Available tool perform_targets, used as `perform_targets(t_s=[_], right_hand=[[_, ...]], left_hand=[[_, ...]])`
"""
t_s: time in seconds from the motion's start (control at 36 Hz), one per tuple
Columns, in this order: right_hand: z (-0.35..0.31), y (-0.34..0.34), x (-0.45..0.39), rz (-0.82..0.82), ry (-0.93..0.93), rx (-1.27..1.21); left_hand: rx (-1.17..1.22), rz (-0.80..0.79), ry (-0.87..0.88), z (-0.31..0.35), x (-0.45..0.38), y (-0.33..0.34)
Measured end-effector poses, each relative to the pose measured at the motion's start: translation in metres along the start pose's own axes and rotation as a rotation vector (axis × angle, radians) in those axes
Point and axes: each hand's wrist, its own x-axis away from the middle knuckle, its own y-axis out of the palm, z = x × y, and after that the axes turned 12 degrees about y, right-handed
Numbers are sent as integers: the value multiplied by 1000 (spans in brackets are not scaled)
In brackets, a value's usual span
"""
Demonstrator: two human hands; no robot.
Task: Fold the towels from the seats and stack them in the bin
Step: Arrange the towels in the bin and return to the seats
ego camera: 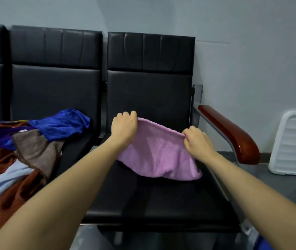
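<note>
Pink towel [159, 156] sits mid-frame, held up by its top edge over the black seat [161, 199] at centre-right. Left hand [124, 128] is closed in a fist round the towel's upper-left corner, knuckles up. Right hand [196, 141] pinches the upper-right corner btwn thumb & fingers. Top edge runs taut btwn the two hands, slanting down toward the right. Rest of the towel hangs slack; its lower edge bunches on the seat cushion, lower-right corner touching the cushion near the seat's right side. Both forearms reach in from the bottom corners of the frame, bare.

Left of frame: a heap of unfolded towels [17, 156] on the next seat over — blue one [60, 126] on top at the back, grey-brown one just below it, rust-brown, pale blue & purple cloth mixed under. Heap is well apart from the pink towel.

Right side: red-brown wooden armrest [233, 134] on a metal frame, just beside the right hand. Far right, a white ribbed bin [295, 145] on the floor, tilted against the wall. Can't tell if anything is in it.
</note>
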Motion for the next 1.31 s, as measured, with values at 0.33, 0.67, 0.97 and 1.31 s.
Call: perform_targets(t_s=[0.33, 0.67, 0.97, 1.31], right_hand=[[-6, -23, -12, -50, 513, -230], [-15, -57, -22, 118, 383, -410], [-9, -87, -23, 253, 299, -32], [-23, -131, -51, 438, 479, -522]], left_hand=[[-76, -52, 3, -18, -5, -28], [-212, 8, -32, -31, -14, -56], [22, 121, -125, -34, -21, -85], [165, 264, -224, -33, -49, -128]])
